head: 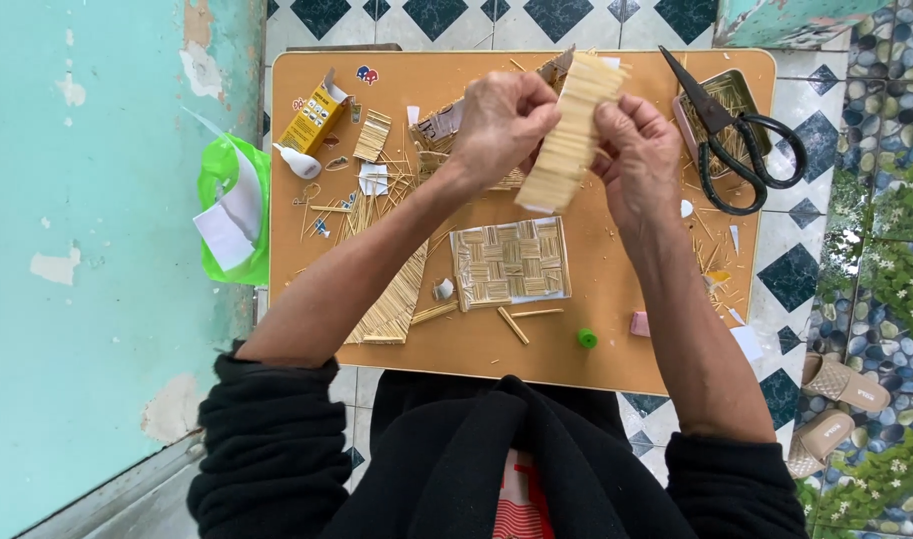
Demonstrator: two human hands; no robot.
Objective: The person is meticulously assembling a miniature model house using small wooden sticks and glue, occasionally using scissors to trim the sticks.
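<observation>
Pinched from both sides: left hand and right hand clasp straw strip panel | woven mat near | best held flat, edges aligned.

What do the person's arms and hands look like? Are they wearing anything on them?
Both arms wear black sleeves, bunched up thick above the elbows, so the forearms are bare. The left hand and right hand are bare too: no gloves, and no rings, watch or bracelets that show. The sleeves look soft and plain, with no markings.
</observation>
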